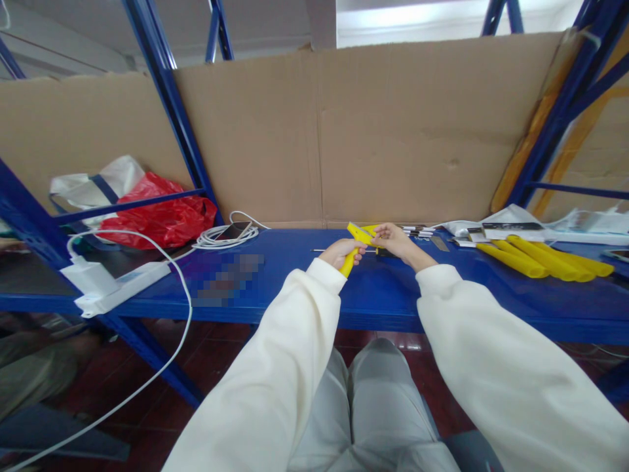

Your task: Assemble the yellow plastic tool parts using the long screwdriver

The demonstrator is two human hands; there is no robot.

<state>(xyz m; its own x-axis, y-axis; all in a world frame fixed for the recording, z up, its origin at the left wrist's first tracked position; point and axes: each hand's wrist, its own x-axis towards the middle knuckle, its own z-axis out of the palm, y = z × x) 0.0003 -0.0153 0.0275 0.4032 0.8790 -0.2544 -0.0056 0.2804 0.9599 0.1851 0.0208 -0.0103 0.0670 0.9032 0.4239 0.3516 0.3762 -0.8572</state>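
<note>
My left hand (pixel 343 254) is closed around the handle of a yellow scraper-like tool (pixel 360 234), whose wide head points up and away from me. At that head, the fingers of my right hand (pixel 393 240) are pinched together; whatever small thing they may hold is too tiny to make out. Behind my hands a thin metal shaft (pixel 318 250) lies on the blue table, like that of a screwdriver, partly hidden. More yellow stuff shows behind the tool's head, mostly covered by my right hand.
Several yellow handles (pixel 553 259) lie at the right, near a flat metal piece (pixel 439 243) and small black-and-white items (pixel 417 232). A white power strip (pixel 122 288), coiled cable (pixel 226 236) and red bag (pixel 162 208) are at the left. Cardboard (pixel 393 131) stands behind the blue table (pixel 295 295).
</note>
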